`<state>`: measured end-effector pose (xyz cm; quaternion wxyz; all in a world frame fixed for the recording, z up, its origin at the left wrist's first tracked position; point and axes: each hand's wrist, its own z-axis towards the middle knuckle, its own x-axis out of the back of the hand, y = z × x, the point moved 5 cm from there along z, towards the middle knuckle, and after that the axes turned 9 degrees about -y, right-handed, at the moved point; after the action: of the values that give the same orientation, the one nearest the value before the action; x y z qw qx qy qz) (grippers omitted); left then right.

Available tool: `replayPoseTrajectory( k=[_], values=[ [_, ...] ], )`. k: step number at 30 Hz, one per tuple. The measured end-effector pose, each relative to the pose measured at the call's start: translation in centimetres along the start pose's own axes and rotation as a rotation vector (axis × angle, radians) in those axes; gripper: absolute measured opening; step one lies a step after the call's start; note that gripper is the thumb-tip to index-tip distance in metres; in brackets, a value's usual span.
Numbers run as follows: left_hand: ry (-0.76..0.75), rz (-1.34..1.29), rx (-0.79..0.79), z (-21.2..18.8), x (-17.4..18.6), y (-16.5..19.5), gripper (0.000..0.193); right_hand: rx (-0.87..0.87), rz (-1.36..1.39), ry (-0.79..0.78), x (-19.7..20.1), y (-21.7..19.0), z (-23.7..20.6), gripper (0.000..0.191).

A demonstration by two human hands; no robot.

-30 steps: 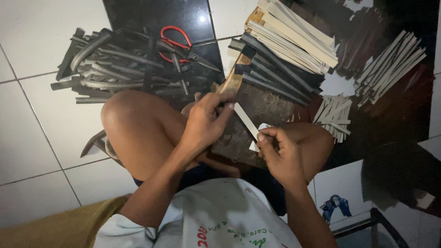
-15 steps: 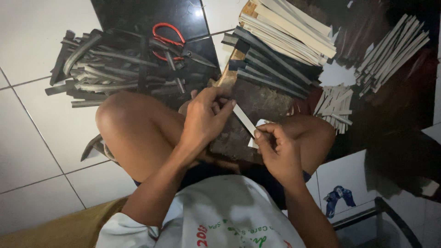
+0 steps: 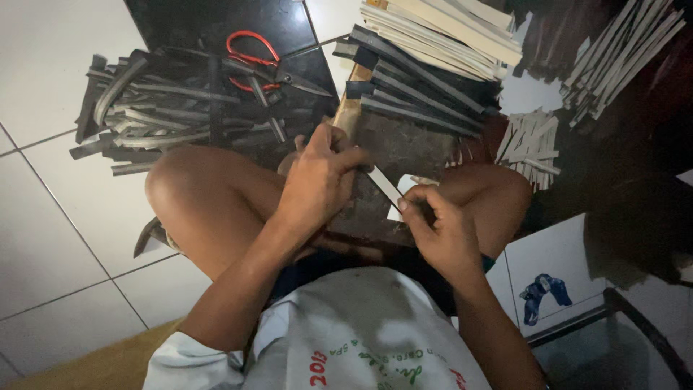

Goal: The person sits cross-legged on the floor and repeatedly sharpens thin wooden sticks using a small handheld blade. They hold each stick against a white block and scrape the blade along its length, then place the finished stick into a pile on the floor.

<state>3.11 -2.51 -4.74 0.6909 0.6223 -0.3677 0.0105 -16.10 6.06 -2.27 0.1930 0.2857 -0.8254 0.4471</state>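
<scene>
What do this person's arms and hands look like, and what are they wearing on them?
Both arms are bare from the short sleeves down. The left hand and right hand wear no gloves, and no rings or watch show. The shirt is pale, with small red and green print.

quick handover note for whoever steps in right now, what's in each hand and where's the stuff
Left hand: closed on the upper end of a thin pale flat strip, over the lap.
Right hand: pinching the strip's lower end.
Dark grey strips pile lies on the floor to the left, red-handled scissors on top.
Stacked pale and dark long strips lie ahead; short pale sticks to the right.
Done: several sorted piles lie around. Left: the strip in hand is not yet set down.
</scene>
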Motion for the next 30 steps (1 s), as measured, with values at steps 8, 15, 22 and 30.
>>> replayPoseTrajectory(
  k=[8,15,22,30],
  values=[
    [0.087,0.474,-0.277,-1.4,-0.2,2.6,0.022,0.065,0.048,0.028,0.2,-0.6,-0.1,0.019],
    [0.0,0.582,-0.303,-3.3,-2.1,4.2,0.037,0.131,0.051,0.057,0.3,-0.3,0.0,0.021],
    [0.016,0.543,-0.367,-2.6,-0.9,3.9,0.037,0.199,0.083,0.097,-0.2,-0.2,0.7,0.018],
    [0.054,0.624,-0.396,-2.2,-0.1,4.2,0.033,0.101,-0.122,0.093,-0.5,-1.6,2.8,0.025]
  ],
)
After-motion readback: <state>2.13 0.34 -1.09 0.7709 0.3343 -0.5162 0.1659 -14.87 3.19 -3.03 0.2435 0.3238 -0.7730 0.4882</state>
